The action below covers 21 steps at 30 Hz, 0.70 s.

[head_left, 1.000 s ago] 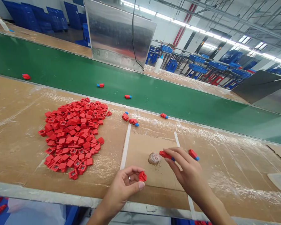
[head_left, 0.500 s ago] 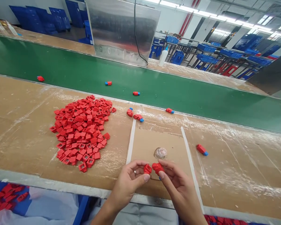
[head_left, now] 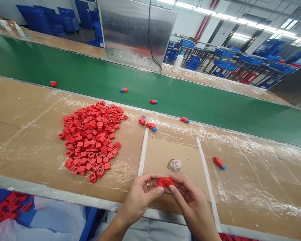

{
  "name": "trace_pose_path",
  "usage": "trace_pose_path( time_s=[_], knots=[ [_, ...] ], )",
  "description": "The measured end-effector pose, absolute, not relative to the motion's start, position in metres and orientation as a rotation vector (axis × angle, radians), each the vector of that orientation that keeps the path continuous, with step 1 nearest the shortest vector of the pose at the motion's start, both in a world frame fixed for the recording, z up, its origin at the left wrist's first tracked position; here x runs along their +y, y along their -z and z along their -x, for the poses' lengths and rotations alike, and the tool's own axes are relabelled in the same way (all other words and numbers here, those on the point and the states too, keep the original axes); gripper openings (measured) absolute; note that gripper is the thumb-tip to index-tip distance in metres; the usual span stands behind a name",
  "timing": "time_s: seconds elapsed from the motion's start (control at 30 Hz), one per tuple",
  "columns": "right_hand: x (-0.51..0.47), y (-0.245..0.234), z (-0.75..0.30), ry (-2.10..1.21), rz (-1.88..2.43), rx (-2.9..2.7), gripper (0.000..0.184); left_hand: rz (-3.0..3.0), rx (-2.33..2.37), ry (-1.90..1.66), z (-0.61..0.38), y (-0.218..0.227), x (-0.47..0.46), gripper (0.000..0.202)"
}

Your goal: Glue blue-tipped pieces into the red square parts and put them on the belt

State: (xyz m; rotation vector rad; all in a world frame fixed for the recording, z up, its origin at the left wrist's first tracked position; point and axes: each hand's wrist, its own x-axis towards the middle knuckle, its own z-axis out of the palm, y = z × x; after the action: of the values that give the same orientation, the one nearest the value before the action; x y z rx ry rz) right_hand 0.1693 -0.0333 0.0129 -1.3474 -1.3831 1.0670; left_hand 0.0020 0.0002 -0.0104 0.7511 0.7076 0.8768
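Observation:
My left hand (head_left: 142,195) and my right hand (head_left: 188,201) meet over the near edge of the cardboard-covered bench, both pinching small red plastic parts (head_left: 165,182) that are pressed together between the fingertips. A ring shows on a left finger. Just beyond the hands sits a small blob of pinkish grease (head_left: 175,164) on the cardboard pad (head_left: 160,150). A large pile of red square caps (head_left: 91,135) lies to the left of the hands. One red-and-blue assembled piece (head_left: 219,163) lies to the right.
A green conveyor belt (head_left: 215,107) runs behind the bench and carries red-and-blue pieces (head_left: 153,101). More such pieces (head_left: 150,126) lie at the bench's far edge. A metal housing (head_left: 135,33) and a white bottle (head_left: 178,62) stand beyond. Red parts (head_left: 7,209) fill a bin below left.
My right hand drew back from the grease blob with its red piece toward me. The two hands closed the gap, and the red parts now touch.

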Motion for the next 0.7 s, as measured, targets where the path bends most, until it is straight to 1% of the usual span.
trace_pose_path(
  time_s=[0.13, 0.3, 0.57, 0.7],
  knots=[
    [-0.0325, -0.0196, -0.1692, -0.972, 1.364, -1.538, 0.018, -0.77, 0.734, -0.893, -0.0028, 0.0096, -0.0013, 0.031],
    [-0.0344, -0.0226, -0.1683, -0.822, 1.367, -1.695, 0.018, -0.786, 0.77, -0.88, -0.0036, 0.0082, -0.0012, 0.026],
    [-0.04, -0.0157, -0.1686, -0.851, 1.36, -1.744, 0.02, -0.857, 0.785, -0.858, -0.0007, 0.0084, -0.0008, 0.022],
    [-0.0396, -0.0169, -0.1684, -0.829, 1.353, -1.753, 0.021, -0.841, 0.776, -0.854, -0.001, 0.0064, -0.0006, 0.024]
  ],
)
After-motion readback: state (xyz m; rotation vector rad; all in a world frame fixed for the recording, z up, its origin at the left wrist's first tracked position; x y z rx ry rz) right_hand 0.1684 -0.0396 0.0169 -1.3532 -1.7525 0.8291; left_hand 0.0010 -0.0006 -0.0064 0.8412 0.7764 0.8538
